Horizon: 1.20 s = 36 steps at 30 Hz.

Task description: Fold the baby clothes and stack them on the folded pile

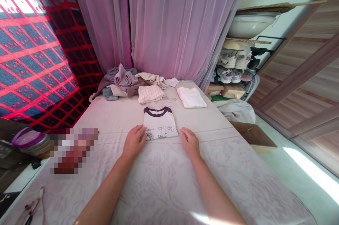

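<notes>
A white shirt (160,122) with a dark collar, dark shoulders and printed drawings lies folded flat on the bedsheet in front of me. At its left edge is my left hand (135,139), fingers stretched out; whether the fingertips touch the cloth I cannot tell. My right hand (190,141) rests just off the shirt's right edge, fingers loosely extended with nothing in them. Beyond the shirt sits a folded striped cloth (150,94), pink and cream. Farther right lies a folded white garment (191,97).
A heap of loose clothes (124,78) lies at the bed's far left, before purple curtains (172,24). A shoe rack (235,61) and an open cardboard box (251,135) stand off the right side. Cables (35,205) lie near left, below a blurred-out object (74,152).
</notes>
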Motion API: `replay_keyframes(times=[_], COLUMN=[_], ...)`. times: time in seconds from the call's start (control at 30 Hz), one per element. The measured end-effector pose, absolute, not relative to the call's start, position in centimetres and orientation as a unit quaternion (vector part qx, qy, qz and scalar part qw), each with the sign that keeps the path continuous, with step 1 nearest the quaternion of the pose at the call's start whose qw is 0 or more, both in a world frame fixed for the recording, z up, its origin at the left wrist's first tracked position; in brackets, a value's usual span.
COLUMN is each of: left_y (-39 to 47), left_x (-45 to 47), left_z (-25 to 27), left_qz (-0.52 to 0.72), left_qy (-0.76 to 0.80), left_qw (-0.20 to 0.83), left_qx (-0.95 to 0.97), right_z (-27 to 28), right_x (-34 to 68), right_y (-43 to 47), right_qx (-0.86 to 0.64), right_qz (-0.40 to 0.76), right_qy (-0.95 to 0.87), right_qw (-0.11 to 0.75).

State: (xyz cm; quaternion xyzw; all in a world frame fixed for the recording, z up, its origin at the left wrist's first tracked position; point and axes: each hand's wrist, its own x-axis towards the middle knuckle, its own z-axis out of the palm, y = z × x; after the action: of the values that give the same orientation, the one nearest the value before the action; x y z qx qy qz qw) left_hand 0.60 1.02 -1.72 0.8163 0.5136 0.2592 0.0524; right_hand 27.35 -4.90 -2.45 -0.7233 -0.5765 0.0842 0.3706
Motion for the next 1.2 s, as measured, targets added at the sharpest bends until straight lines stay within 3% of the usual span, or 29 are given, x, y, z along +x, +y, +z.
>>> replay_keyframes(times=[0.1,0.27,0.9,1.2], left_y=[0.0,-0.5,0.4,6.2], left_x=[1.4,2.0,1.8,9.9], left_z=[-1.0,-0.5,-0.2,2.5], left_qz=[0.186,0.102,0.16,0.146], left_qy=[0.428,0.405,0.387,0.329], left_qw=[-0.002,0.026,0.017,0.028], left_qx=[0.885,0.908,0.908,0.933], right_z=[-2.2,-1.9,0.0,-0.2], right_x=[26.6,25.9,25.6,26.4], right_y=[-4.8,-5.0,-2.4,-3.9], right_qx=[-0.748,-0.748,-0.67,-0.604], right_qz=[0.032,0.016,0.069,0.085], right_qy=[-0.592,-0.626,-0.724,-0.777], right_qw=[0.298,0.221,0.15,0.156])
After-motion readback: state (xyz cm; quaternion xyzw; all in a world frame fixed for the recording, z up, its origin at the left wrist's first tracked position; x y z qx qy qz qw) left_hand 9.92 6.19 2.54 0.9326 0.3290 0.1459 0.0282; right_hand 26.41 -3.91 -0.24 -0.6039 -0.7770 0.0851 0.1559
